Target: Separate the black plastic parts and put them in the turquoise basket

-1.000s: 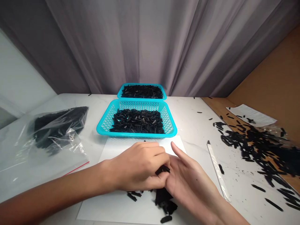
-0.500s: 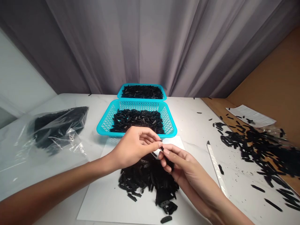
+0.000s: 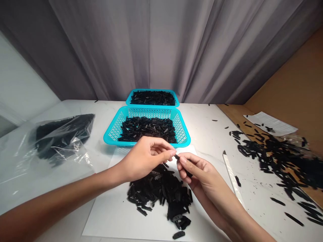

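Observation:
My left hand (image 3: pixel 151 156) pinches the left tip of a small black piece (image 3: pixel 177 157) between thumb and fingertips. Close beside it, my right hand (image 3: pixel 194 166) is closed on the same piece, with more black material showing under its fingers. Below both hands, a heap of black pieces (image 3: pixel 161 190) lies on a white sheet (image 3: pixel 108 215). Just behind the hands stands a turquoise basket (image 3: pixel 185 132) holding many similar black pieces.
A second turquoise basket (image 3: pixel 128 99) stands behind the first. At left lies a clear plastic bag (image 3: pixel 63 137) with black contents. A white-handled knife (image 3: pixel 232 176) lies to the right, near scattered black pieces (image 3: pixel 272 154) and a paper (image 3: pixel 274 123).
My right hand has shifted slightly right and turned a little. The gap between my fingertips has widened, and more of the small black piece shows between them.

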Demonstrator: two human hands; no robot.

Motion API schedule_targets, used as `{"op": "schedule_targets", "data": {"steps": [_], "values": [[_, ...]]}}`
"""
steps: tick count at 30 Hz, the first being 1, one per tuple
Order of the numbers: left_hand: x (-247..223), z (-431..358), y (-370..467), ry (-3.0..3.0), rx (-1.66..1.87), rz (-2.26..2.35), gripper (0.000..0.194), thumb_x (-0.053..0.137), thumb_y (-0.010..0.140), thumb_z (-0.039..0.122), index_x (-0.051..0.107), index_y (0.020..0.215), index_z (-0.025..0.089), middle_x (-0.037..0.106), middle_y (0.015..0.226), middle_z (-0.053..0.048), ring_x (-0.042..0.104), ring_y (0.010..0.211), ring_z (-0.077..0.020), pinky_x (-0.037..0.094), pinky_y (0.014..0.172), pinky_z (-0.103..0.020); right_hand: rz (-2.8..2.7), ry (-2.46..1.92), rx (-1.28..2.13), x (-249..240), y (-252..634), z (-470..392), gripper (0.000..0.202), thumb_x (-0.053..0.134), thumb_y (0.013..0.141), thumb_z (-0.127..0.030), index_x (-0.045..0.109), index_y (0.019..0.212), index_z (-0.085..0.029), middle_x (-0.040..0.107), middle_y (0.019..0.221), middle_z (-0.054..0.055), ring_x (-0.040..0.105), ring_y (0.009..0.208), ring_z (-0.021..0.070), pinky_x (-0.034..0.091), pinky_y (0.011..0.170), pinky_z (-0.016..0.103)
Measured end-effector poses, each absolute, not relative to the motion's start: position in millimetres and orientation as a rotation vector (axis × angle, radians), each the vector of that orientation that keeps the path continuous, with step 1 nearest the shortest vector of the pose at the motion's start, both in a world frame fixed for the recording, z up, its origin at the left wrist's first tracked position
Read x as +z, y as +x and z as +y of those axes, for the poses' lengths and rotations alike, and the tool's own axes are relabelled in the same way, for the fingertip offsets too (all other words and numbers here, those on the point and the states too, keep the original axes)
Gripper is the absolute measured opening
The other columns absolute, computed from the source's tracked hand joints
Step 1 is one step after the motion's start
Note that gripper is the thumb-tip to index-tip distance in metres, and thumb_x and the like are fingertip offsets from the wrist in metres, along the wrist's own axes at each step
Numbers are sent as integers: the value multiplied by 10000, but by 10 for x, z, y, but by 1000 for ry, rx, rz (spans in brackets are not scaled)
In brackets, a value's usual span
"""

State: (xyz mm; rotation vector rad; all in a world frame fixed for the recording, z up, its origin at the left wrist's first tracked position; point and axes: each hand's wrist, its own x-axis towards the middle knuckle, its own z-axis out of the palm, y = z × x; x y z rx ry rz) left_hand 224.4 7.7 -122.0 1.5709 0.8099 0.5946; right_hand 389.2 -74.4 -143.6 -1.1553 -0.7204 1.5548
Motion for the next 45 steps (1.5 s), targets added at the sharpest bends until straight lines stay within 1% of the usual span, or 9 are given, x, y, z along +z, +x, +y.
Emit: {"op": "schedule_targets", "data": {"steps": [4, 12, 26, 30, 33, 36, 41, 43, 45], "values": [[-1215, 80, 2235, 1618, 604, 786, 160, 671, 885, 276, 712, 878, 122, 714, 785, -25, 646, 715, -118, 510, 675, -228, -739, -1161, 1534, -1421, 3895, -745, 251, 736, 849, -417, 687, 804, -175, 516, 696, -21, 350, 615, 110, 307, 568, 234], [-1190, 51, 2218, 1782, 682, 715, 151, 649, 912, 262, 750, 953, 157, 753, 911, -33, 674, 840, -149, 518, 771, -257, -718, -1216, 1467, -1383, 3884, -745, 357, 745, 812, -481, 645, 673, -168, 526, 661, -3, 349, 584, 116, 294, 544, 256], [-1180, 4, 2236, 1844, 656, 719, 145, 633, 919, 258, 736, 894, 159, 736, 827, -5, 654, 754, -119, 509, 704, -224, -739, -1228, 1408, -1391, 3897, -763, 369, 758, 798, -496, 637, 649, -180, 511, 609, -11, 348, 569, 117, 278, 542, 264], [-1159, 135, 2187, 1939, 843, 901, 162, 639, 912, 297, 736, 869, 174, 747, 832, -11, 680, 759, -143, 524, 708, -250, -681, -1220, 1451, -1372, 3887, -755, 318, 780, 777, -484, 717, 736, -175, 524, 652, -7, 359, 579, 111, 305, 538, 243], [-1160, 328, 2104, 1955, 1101, 1152, 217, 669, 891, 323, 719, 1051, 186, 757, 849, -16, 703, 774, -159, 545, 733, -267, -590, -1204, 1531, -1353, 3881, -762, 304, 803, 756, -458, 769, 851, -171, 554, 721, 7, 413, 643, 122, 380, 603, 235], [-1177, 412, 2056, 1916, 1056, 1142, 407, 705, 865, 299, 632, 1247, 180, 766, 813, -9, 723, 756, -166, 575, 732, -272, -554, -1208, 1554, -1364, 3882, -765, 322, 801, 761, -452, 781, 919, -173, 573, 752, 17, 450, 698, 136, 408, 655, 244], [-1189, 178, 2109, 2083, 962, 874, 430, 646, 901, 145, 598, 1317, 241, 777, 1018, 6, 729, 975, -142, 565, 910, -243, -675, -1256, 1478, -1408, 3896, -747, 297, 770, 795, -463, 773, 920, -194, 562, 718, 0, 407, 629, 121, 322, 570, 251], [-1182, 67, 2134, 2133, 900, 780, 476, 612, 912, 98, 558, 1363, 242, 774, 1050, 12, 722, 1004, -125, 550, 943, -224, -733, -1275, 1418, -1404, 3900, -743, 292, 775, 787, -469, 768, 909, -203, 545, 699, -9, 388, 618, 121, 301, 562, 261], [-1178, -5, 2150, 2115, 838, 738, 529, 613, 902, 76, 522, 1394, 246, 769, 1052, 12, 727, 968, -117, 561, 923, -217, -772, -1296, 1362, -1391, 3903, -745, 303, 779, 779, -478, 765, 930, -217, 511, 670, -22, 368, 614, 124, 297, 568, 270]]}}
